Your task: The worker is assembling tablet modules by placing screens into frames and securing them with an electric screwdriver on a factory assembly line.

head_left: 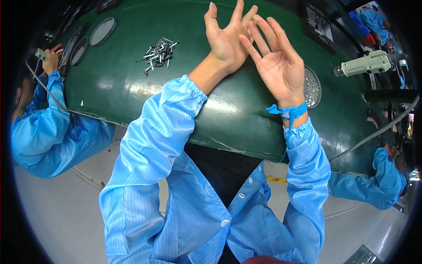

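**Metal pins untouched, both hands raised and empty**

Small grey metal pins [158, 53] lie in a loose heap on the dark green desk [237, 114], toward its far left part, well apart from my hands. My left hand [226, 39] is spread open, palm up, fingers splayed, holding nothing. My right hand [277, 61] is open too, palm toward me, its fingers crossing in front of the left hand's fingers; nothing is gripped. A blue strap with a coiled lead [290, 111] sits round my right wrist, above the cuff of my pale blue striped coat.

As I judge it, no work on the pins is under way: the heap looks undisturbed and none is in my grasp, so the handling is all left to do.

A round tray of small shiny parts [313, 88] rests just beside my right wrist, partly hidden behind it. Two oval mesh trays [103, 31] stand near the desk's far left corner. A pale power screwdriver [367, 64] hangs at the right edge. A dark framed card [320, 24] lies at the far right; its print is too small to tell. Co-workers' blue sleeves show on both sides.
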Demonstrator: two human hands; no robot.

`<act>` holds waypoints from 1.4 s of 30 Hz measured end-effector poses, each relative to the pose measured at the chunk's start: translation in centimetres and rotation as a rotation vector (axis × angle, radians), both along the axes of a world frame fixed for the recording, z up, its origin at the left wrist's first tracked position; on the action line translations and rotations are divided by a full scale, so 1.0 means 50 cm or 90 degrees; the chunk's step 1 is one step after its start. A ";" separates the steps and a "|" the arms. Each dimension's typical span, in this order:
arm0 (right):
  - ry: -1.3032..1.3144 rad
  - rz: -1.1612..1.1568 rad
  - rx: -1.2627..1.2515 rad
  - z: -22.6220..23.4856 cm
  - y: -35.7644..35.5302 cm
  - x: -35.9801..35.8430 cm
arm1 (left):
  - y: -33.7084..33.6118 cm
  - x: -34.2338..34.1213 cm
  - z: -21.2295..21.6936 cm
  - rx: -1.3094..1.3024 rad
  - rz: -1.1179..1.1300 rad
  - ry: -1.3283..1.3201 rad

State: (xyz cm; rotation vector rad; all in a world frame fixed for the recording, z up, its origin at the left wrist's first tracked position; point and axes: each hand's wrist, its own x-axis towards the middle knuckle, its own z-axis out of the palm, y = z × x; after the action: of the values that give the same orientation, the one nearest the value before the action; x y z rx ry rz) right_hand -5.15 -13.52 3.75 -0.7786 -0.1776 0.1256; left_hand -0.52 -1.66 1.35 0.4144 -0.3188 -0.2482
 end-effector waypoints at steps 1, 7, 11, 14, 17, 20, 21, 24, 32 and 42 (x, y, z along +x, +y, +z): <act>-0.013 0.092 0.082 -0.007 -0.013 0.005 | -0.001 0.002 0.000 -0.010 -0.002 -0.020; 0.095 -0.067 0.023 -0.040 -0.027 0.016 | -0.003 0.002 0.003 -0.042 -0.025 0.032; 0.071 -0.063 0.034 -0.057 -0.051 0.026 | 0.011 0.016 -0.014 -0.038 -0.027 0.036; -0.068 0.071 0.115 -0.068 -0.069 0.031 | 0.011 0.024 -0.018 -0.148 -0.127 -0.056; -0.039 -0.059 -0.011 -0.039 -0.048 0.010 | 0.006 0.006 0.004 -0.067 -0.053 0.048; -0.066 -0.252 -0.147 0.027 0.028 -0.029 | 0.022 -0.010 0.030 -0.071 -0.079 -0.263; -0.124 -0.267 -0.277 0.015 0.012 -0.045 | 0.011 -0.037 0.068 -0.061 -0.046 -0.155; -0.484 -0.192 -0.468 0.021 -0.035 -0.150 | 0.041 -0.144 0.094 0.166 0.272 -0.386; -0.088 0.161 -0.270 -0.065 -0.291 -0.516 | 0.435 -0.530 -0.130 1.012 0.585 -0.587; 0.696 -0.335 -0.344 -0.572 -0.349 -0.831 | 0.692 -1.149 -0.758 0.723 0.452 0.921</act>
State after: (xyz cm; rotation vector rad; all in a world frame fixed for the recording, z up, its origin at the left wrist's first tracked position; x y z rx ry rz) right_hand -46.71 -30.99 -24.86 -1.1619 1.1331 0.0834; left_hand -57.98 32.96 -36.54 1.2840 1.4588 0.0463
